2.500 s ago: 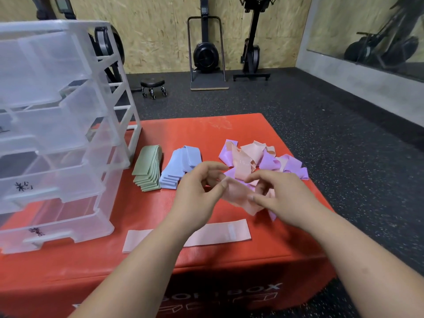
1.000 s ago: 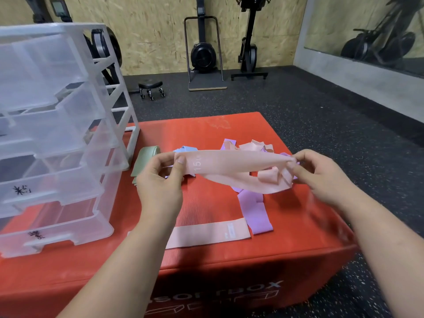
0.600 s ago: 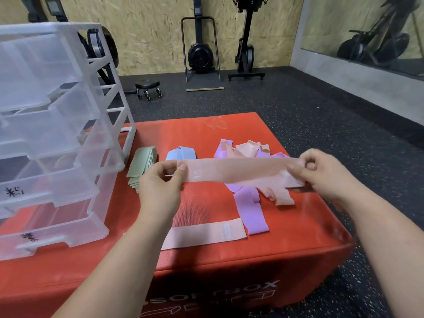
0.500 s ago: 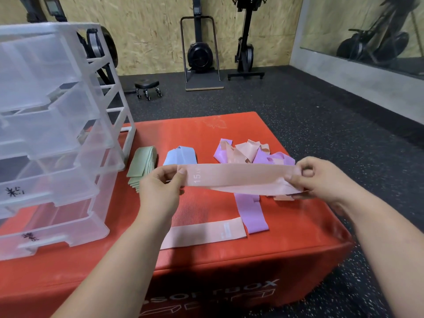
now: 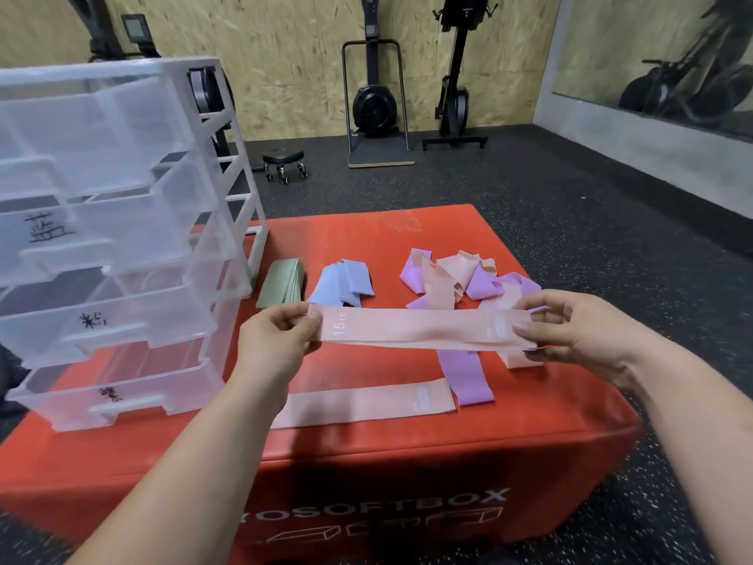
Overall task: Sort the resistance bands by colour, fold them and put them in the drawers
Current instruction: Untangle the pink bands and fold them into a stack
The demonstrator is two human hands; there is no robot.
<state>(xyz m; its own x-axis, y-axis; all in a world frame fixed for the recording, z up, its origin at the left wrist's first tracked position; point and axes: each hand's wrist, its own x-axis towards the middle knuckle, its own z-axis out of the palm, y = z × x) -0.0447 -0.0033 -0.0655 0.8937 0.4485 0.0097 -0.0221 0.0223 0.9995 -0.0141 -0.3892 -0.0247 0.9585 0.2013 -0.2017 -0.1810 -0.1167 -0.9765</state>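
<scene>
Left hand [image 5: 274,340] and right hand [image 5: 572,332] pinching pink band [image 5: 415,329] ends, red soft box [image 5: 366,234], speckled floor [image 5: 570,189], chipboard wall [image 5: 285,55]

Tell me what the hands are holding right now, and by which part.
A pink resistance band, stretched flat above the red box. The left hand pinches its left end, beside the printed 15; the right hand pinches its right end.

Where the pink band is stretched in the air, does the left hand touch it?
Touching. The head view shows the left hand pinching one end of the stretched pink band between thumb and fingers.
</scene>
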